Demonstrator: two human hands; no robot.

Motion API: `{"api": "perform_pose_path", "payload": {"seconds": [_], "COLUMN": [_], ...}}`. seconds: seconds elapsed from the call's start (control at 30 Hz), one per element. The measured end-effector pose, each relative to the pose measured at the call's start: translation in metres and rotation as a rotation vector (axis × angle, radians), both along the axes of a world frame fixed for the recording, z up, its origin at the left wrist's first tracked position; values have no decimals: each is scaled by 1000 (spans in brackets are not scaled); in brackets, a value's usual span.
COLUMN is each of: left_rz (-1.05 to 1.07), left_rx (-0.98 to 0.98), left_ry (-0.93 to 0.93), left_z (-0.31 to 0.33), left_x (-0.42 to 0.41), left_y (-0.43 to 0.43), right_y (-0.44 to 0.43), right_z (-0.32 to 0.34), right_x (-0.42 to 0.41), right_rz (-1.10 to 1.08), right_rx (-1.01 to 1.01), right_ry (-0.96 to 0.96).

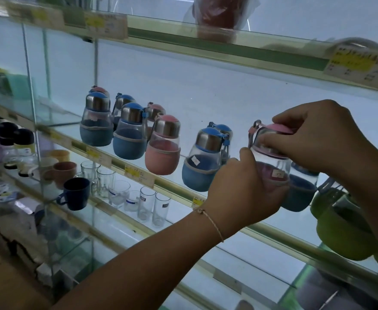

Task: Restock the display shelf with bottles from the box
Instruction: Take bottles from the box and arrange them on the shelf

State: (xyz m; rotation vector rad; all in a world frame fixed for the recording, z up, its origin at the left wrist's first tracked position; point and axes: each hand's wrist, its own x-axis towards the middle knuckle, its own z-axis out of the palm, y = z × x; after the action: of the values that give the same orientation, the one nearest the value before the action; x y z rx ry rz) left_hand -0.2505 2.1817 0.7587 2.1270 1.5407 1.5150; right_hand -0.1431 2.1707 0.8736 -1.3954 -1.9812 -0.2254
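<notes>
1. Nearest to the camera, the left forearm reaches up from the lower left, with a thin bracelet (210,220) on the wrist
2. The left hand (244,189) grasps the pink bottle (270,161) round its lower, sleeved part, with the fingers curled behind it
3. The right hand (313,139) comes from the right and holds the same bottle at the top, its fingers curled over the pink cap and the steel collar
4. The pink bottle is at the front of the display shelf (172,187), between a blue bottle (200,166) on its left and a blue-sleeved bottle (300,193) just behind it on the right. The left hand hides its base, so one cannot tell if it stands on the glass already
5. The step in hand seems to be the setting down of this bottle. The next move calls for bringing it down straight until the base sits flat, then loosening both hands with care, because the blue bottle is very near and the bodies are of glass
6. Farther left on the same shelf stand another pink bottle (162,151) and a group of blue bottles (128,133), and there seems to be room for more. The box is not in view, so fetching the next bottle probably means turning away
7. Below are drinking glasses (147,204) and a dark blue mug (75,193); above, a price label (358,63)
</notes>
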Motion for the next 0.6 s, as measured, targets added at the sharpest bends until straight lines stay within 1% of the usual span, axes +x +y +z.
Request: {"api": "perform_pose_path", "payload": {"seconds": [0.27,0.5,0.6], "left_rz": [50,29,58], "left_rx": [99,91,100], "left_ry": [-28,-41,-28], "left_z": [5,11,13], "left_x": [-70,-159,-201], "left_y": [-15,-9,0], "right_y": [-1,11,20], "right_z": [7,13,15], "right_x": [-63,-150,-192], "right_rz": [71,148,175], "right_rx": [-13,3,22], "right_ry": [8,-1,1]}}
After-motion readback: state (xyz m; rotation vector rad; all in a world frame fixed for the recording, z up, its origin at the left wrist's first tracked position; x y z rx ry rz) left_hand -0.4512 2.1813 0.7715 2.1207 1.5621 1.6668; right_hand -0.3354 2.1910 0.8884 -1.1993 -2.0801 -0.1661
